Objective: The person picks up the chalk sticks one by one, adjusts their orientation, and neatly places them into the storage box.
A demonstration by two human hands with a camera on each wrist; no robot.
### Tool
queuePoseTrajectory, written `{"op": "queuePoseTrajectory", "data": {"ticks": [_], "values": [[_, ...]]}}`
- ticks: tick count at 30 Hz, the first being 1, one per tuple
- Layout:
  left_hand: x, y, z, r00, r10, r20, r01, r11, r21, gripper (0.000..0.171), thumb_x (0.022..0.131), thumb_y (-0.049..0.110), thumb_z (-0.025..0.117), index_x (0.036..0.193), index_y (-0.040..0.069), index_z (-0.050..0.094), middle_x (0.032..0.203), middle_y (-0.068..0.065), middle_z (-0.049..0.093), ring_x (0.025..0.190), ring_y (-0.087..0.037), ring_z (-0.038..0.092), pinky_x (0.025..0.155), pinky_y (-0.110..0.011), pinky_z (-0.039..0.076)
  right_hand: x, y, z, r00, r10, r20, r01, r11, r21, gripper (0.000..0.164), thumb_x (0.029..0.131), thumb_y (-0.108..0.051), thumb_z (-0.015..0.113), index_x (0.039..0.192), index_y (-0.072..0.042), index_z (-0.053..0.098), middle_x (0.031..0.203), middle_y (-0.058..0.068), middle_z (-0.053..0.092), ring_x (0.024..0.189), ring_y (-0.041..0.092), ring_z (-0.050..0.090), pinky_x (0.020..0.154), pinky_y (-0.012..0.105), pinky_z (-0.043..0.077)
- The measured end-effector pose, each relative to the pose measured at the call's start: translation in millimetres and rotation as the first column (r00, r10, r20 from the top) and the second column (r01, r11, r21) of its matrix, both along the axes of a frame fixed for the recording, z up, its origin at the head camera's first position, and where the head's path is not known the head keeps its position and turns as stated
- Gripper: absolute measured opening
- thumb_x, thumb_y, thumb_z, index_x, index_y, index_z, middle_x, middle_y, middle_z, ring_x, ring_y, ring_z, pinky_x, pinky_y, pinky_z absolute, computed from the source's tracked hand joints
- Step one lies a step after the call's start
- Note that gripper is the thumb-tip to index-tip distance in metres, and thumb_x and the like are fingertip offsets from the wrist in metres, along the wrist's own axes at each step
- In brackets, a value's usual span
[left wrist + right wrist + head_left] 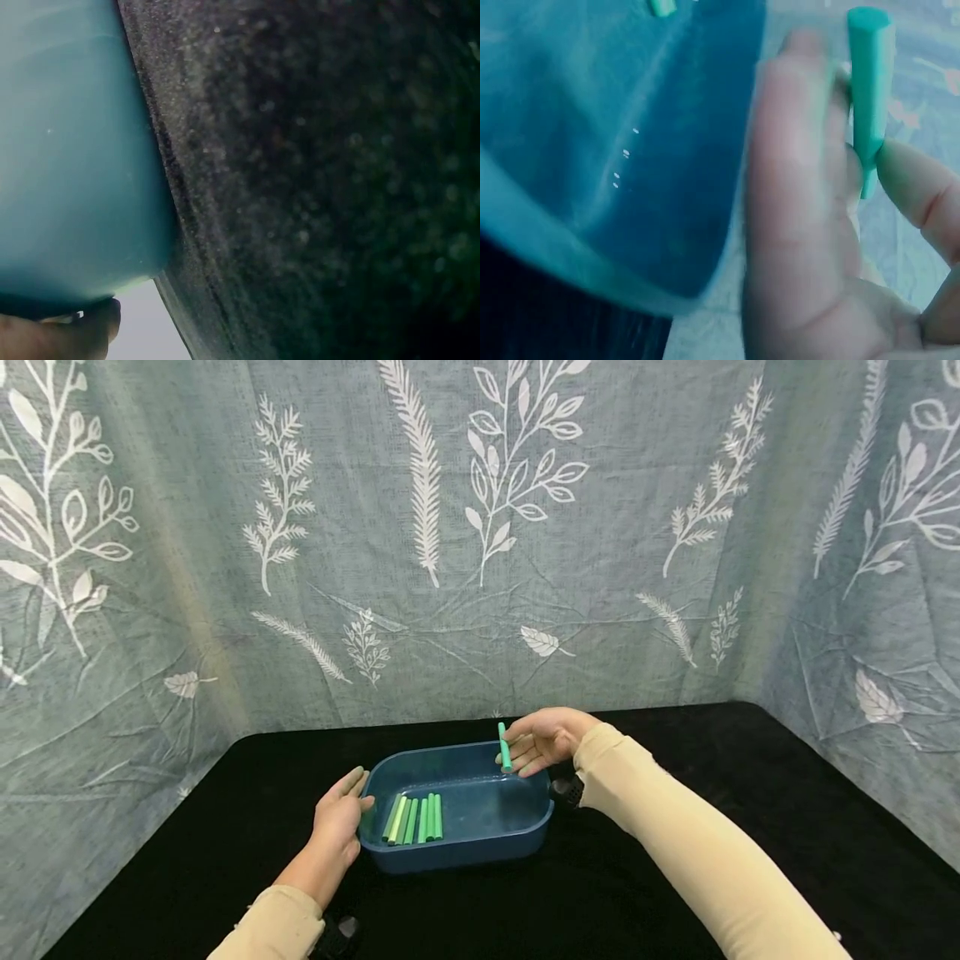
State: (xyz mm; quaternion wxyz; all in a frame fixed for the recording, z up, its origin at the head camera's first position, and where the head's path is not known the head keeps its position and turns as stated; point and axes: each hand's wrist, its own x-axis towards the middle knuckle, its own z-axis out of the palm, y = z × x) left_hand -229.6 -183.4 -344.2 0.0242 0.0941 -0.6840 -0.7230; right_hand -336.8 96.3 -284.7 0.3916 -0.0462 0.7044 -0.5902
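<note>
My right hand point(547, 742) pinches a slim green stick point(504, 747) between thumb and fingers, above the back right of a blue rectangular bin point(480, 853). In the right wrist view the stick point(870, 82) stands nearly upright, one flat end up. Inside the bin, toward its left, several sticks point(423, 818) in green and yellow-green shades lie side by side. My left hand point(337, 820) touches the bin's left end, its fingers fairly straight and the thumb at the rim. The left wrist view shows only part of this hand point(56, 337), beside the bin's outer wall point(75, 165).
The bin stands on a table with a black cloth point(600, 893). Behind and at both sides hangs a grey-blue curtain point(337, 527) with white leaf prints. The bin's raised rim runs all round it.
</note>
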Motion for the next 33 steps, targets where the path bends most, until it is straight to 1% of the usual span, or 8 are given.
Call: {"op": "queuePoseTrajectory", "data": {"ticks": [4, 8, 12, 17, 22, 26, 31, 33], "values": [[0.3, -1.5, 0.7, 1.000, 0.007, 0.006, -0.007, 1.000, -0.006, 0.061, 0.100, -0.009, 0.031, 0.154, -0.001, 0.005, 0.159, -0.021, 0.007, 0.146, -0.038, 0.005, 0.117, -0.048, 0.011, -0.3, -15.4, -3.9, 1.000, 0.007, 0.007, -0.007, 0.999, 0.035, 0.043, 0.102, -0.013, 0.044, 0.137, 0.012, 0.040, 0.140, 0.029, 0.046, 0.120, 0.035, 0.052, 0.099, 0.040, 0.046], [-0.1, -2.6, 2.9, 1.000, 0.011, 0.003, -0.010, 1.000, -0.014, 0.060, 0.100, -0.008, 0.031, 0.154, 0.000, 0.006, 0.159, -0.020, 0.007, 0.146, -0.038, 0.006, 0.117, -0.048, 0.011, -2.8, -29.0, -7.2, 1.000, -0.005, 0.012, 0.004, 0.999, 0.054, 0.041, 0.102, -0.011, 0.045, 0.136, 0.012, 0.041, 0.138, 0.030, 0.046, 0.125, 0.039, 0.049, 0.103, 0.042, 0.043], [-0.3, -2.2, 4.4, 1.000, 0.014, 0.010, -0.014, 1.000, -0.012, 0.060, 0.100, -0.008, 0.031, 0.154, 0.000, 0.006, 0.159, -0.020, 0.007, 0.146, -0.038, 0.006, 0.117, -0.049, 0.012, -5.2, -39.7, -10.7, 0.999, -0.004, 0.039, 0.001, 0.997, 0.080, 0.041, 0.102, -0.009, 0.046, 0.137, 0.012, 0.041, 0.138, 0.032, 0.045, 0.127, 0.041, 0.047, 0.103, 0.041, 0.043], [-3.1, 1.0, 7.1, 1.000, 0.025, 0.001, -0.025, 1.000, 0.009, 0.060, 0.099, -0.010, 0.031, 0.154, -0.001, 0.007, 0.159, -0.021, 0.008, 0.146, -0.037, 0.007, 0.117, -0.048, 0.013, -8.0, -49.7, -13.7, 0.999, 0.017, 0.041, -0.022, 0.992, 0.121, 0.037, 0.101, -0.005, 0.047, 0.134, 0.011, 0.044, 0.134, 0.032, 0.048, 0.123, 0.041, 0.050, 0.100, 0.041, 0.045], [-3.5, 1.8, 7.1, 0.999, 0.034, 0.014, -0.034, 0.999, 0.009, 0.061, 0.099, -0.010, 0.031, 0.154, 0.000, 0.008, 0.159, -0.021, 0.009, 0.146, -0.036, 0.008, 0.117, -0.048, 0.015, -9.6, -61.5, -17.1, 0.998, 0.050, 0.042, -0.056, 0.984, 0.166, 0.042, 0.100, -0.003, 0.049, 0.138, 0.010, 0.042, 0.135, 0.033, 0.047, 0.122, 0.041, 0.052, 0.098, 0.038, 0.048], [-2.8, 2.5, 7.3, 0.999, 0.032, 0.021, -0.032, 0.999, 0.009, 0.061, 0.099, -0.011, 0.031, 0.154, 0.000, 0.008, 0.159, -0.021, 0.009, 0.146, -0.037, 0.007, 0.116, -0.049, 0.015, -12.4, -71.1, -23.2, 0.996, 0.065, 0.061, -0.076, 0.978, 0.194, 0.043, 0.100, -0.002, 0.049, 0.141, 0.010, 0.040, 0.135, 0.034, 0.047, 0.121, 0.041, 0.053, 0.097, 0.038, 0.048], [-3.2, 4.7, 7.2, 0.999, 0.039, 0.019, -0.039, 0.999, 0.015, 0.061, 0.099, -0.011, 0.032, 0.154, -0.001, 0.008, 0.159, -0.021, 0.010, 0.146, -0.037, 0.007, 0.116, -0.049, 0.015, -13.9, -80.4, -32.6, 0.994, 0.069, 0.088, -0.088, 0.971, 0.223, 0.041, 0.099, 0.001, 0.049, 0.139, 0.010, 0.042, 0.128, 0.034, 0.052, 0.120, 0.043, 0.054, 0.098, 0.040, 0.047], [-2.9, 4.8, 7.0, 0.999, 0.045, 0.027, -0.045, 0.999, 0.014, 0.061, 0.099, -0.011, 0.032, 0.154, -0.001, 0.008, 0.159, -0.020, 0.010, 0.146, -0.036, 0.007, 0.116, -0.049, 0.014, -13.2, -83.4, -36.1, 0.991, 0.087, 0.099, -0.107, 0.967, 0.231, 0.039, 0.099, 0.002, 0.049, 0.136, 0.011, 0.044, 0.124, 0.034, 0.054, 0.120, 0.043, 0.053, 0.099, 0.040, 0.047]]}}
